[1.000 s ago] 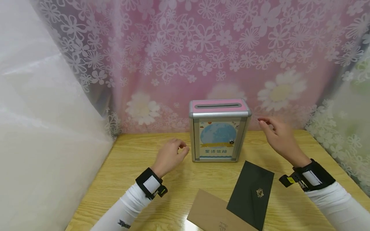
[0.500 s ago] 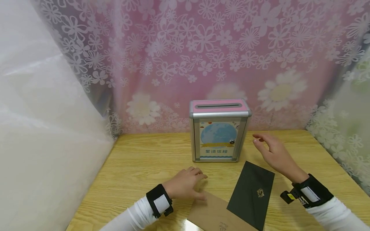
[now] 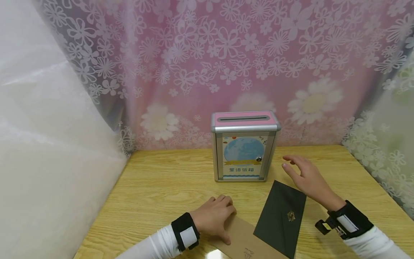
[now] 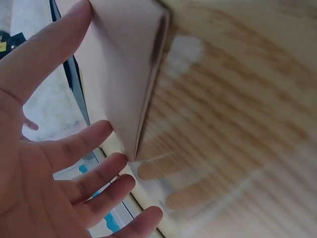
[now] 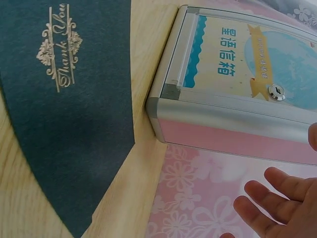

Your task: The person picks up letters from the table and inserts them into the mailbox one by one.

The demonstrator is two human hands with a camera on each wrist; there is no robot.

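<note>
My left hand (image 3: 215, 217) is over the left end of a brown paper envelope (image 3: 244, 239), low in the head view. The left wrist view shows the thumb touching the envelope's face and the fingertips at its edge, spread well apart from the thumb. A dark green envelope (image 3: 281, 217) lies partly over the brown one; gold "Thank You" lettering shows on it in the right wrist view. My right hand (image 3: 312, 180) hovers right of the mailbox (image 3: 245, 147), fingers loosely bent, holding nothing. That box is silver-framed with a pink slotted top and a small lock.
The wood-grain table (image 3: 155, 194) ends at the back against a pink floral curtain (image 3: 194, 72). A white sheet (image 3: 58, 144) hangs along the left side. Another floral curtain (image 3: 388, 144) borders the right.
My left hand has come down and right from beside the mailbox onto the brown envelope. My right hand has lowered slightly. Both envelopes and the mailbox stay in place.
</note>
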